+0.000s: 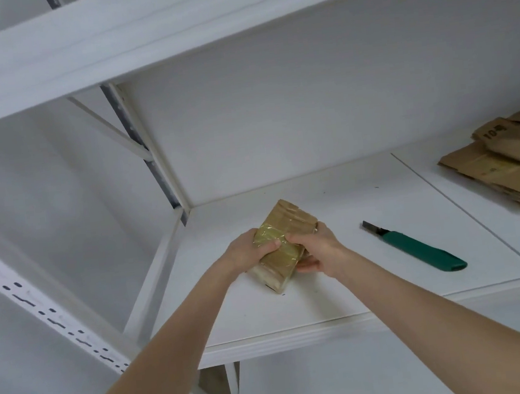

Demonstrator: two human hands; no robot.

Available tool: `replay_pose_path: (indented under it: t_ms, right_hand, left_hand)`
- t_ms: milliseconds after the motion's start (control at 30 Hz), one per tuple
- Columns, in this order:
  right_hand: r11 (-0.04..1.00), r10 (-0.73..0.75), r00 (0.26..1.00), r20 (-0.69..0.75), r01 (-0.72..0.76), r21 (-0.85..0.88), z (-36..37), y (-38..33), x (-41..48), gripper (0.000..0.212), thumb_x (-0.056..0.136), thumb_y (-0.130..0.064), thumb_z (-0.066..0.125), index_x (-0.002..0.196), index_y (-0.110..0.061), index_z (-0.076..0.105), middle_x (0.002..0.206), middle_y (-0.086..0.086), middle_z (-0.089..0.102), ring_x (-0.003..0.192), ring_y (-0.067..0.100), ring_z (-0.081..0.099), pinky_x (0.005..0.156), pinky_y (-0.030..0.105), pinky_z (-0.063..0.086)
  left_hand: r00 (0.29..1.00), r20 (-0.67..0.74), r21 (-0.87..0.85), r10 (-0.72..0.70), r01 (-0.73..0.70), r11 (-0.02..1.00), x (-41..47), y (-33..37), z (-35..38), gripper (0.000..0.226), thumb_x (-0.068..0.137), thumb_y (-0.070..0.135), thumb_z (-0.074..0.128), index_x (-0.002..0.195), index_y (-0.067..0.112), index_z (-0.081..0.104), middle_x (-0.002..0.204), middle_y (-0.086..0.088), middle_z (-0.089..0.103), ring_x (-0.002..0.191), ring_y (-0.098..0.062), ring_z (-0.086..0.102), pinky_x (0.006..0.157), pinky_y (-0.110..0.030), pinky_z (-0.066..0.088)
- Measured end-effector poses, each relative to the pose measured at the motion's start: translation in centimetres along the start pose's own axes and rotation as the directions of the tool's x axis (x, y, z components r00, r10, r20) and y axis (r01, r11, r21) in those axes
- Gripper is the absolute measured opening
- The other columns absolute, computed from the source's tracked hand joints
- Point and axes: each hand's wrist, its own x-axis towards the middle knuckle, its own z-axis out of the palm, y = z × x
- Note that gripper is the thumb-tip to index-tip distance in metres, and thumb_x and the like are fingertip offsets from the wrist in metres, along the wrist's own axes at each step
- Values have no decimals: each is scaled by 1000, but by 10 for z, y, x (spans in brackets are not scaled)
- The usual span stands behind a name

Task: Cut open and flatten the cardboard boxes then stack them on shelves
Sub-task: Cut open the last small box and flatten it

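A small brown cardboard box (282, 223) wrapped in shiny clear tape rests on the white shelf (372, 268). My left hand (250, 250) grips its left side, thumb pressed on the taped top. My right hand (317, 250) grips its right side, thumb on top and fingers curled underneath. A green utility knife (418, 249) with its blade out lies on the shelf to the right of my hands. A stack of flattened cardboard (506, 167) sits at the far right of the shelf.
A white upper shelf beam (139, 39) crosses overhead. A slotted upright post (49, 315) runs down at the left, and another upright (149, 163) stands at the shelf's back left corner. The shelf's front edge (299, 337) is near my forearms.
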Motion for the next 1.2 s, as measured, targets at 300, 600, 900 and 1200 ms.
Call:
replay_pose_path:
  t_ms: [300, 600, 900, 1200]
  right_hand:
    - [992, 59, 987, -151, -76, -105, 12, -7, 12, 35, 73, -2, 71, 107, -4, 61, 103, 18, 68, 86, 35, 70, 67, 52, 60]
    - [988, 49, 978, -202, -77, -136, 12, -12, 9, 35, 75, 3, 66, 108, -3, 56, 104, 19, 65, 86, 35, 69, 65, 51, 60]
    - [989, 17, 966, -258, -55, -139, 9, -12, 1, 24, 78, 4, 66, 87, -10, 48, 91, 11, 58, 86, 32, 67, 71, 49, 60]
    - [974, -90, 951, -296, 23, -224, 17, -8, -9, 28, 78, -2, 63, 98, -14, 48, 97, 9, 57, 85, 28, 62, 66, 46, 61]
  left_hand:
    - [995, -90, 218, -51, 69, 973, 15, -1, 4, 52, 81, 62, 63, 114, 23, 60, 109, 3, 67, 98, -18, 63, 88, -33, 51]
    - [971, -236, 432, -45, 146, 890, 22, 11, 15, 51, 82, 62, 57, 106, 17, 56, 100, -3, 64, 92, -24, 61, 74, -32, 48]
    - [972, -233, 774, 39, 161, 612, 22, 53, 14, 63, 82, 65, 59, 122, 18, 44, 91, 1, 53, 83, -21, 53, 59, -29, 36]
    - [971, -189, 909, 148, 116, 399, 14, 74, 25, 46, 89, 35, 63, 122, 7, 47, 111, -6, 57, 104, -24, 60, 68, -28, 42]
